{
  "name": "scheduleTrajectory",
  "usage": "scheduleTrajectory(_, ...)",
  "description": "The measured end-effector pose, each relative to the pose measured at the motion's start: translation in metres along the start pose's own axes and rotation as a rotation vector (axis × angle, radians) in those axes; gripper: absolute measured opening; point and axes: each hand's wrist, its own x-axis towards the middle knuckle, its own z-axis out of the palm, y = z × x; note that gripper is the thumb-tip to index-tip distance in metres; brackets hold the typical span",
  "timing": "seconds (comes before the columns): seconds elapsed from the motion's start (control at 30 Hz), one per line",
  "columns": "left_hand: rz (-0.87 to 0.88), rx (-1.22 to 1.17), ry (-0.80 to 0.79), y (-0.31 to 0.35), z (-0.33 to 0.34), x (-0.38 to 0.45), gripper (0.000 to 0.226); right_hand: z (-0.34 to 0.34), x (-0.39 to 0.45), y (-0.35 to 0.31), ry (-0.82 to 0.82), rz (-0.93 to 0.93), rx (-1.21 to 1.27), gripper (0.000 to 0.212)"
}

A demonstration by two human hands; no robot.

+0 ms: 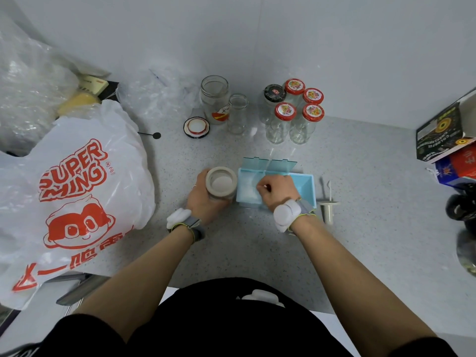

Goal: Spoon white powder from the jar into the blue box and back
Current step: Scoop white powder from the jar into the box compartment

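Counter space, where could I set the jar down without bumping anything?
Bare counter lies in front of the blue box, between the forearms. More lies right of the small stand, before the cartons. It is crowded behind, by the glass bottles, and left, by the shopping bag.

Bare forearms below short black sleeves (85, 328); each wrist carries a grey strap (193, 226) edged in yellow-green cord with a rounded white plastic sensor pod (285, 212); black top (226, 313) between the arms
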Motion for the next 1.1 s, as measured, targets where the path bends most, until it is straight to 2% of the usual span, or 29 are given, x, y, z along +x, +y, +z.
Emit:
scheduleTrajectory(0.1, 0.003, -0.001, 0.001, -0.001, 0.000, 0.000, 0.066, 0.007, 0.000, -0.001, 0.023, 0.138, 0.137, 0.018)
scheduleTrajectory(0.23, -0.006, 0.000, 0.007, -0.002, 0.002, 0.000, 0.067, 0.005, -0.003, 0.004, 0.108, 0.419, 0.529, 0.025)
scheduleTrajectory(0.33, -0.001, 0.012, 0.012, -0.005, 0.002, 0.001, 0.073, -0.001, -0.004, 0.003, 0.095, 0.529, 0.825, 0.026)
scheduleTrajectory(0.5, -0.008, 0.013, 0.010, -0.008, 0.002, 0.001, 0.076, -0.005, -0.003, 0.004, 0.105, 0.573, 1.020, 0.020)
scheduleTrajectory(0.8, -0.005, 0.003, 0.008, -0.007, 0.002, 0.002, 0.074, -0.010, -0.003, 0.004, 0.134, 0.561, 1.061, 0.021)
scheduleTrajectory(0.93, -0.007, 0.003, 0.001, -0.006, 0.002, 0.002, 0.070, -0.021, -0.007, -0.006, 0.147, 0.516, 1.094, 0.022)
scheduleTrajectory(1.1, -0.018, 0.023, -0.007, -0.008, 0.002, 0.002, 0.075, -0.040, -0.010, -0.031, 0.165, 0.406, 1.124, 0.020)
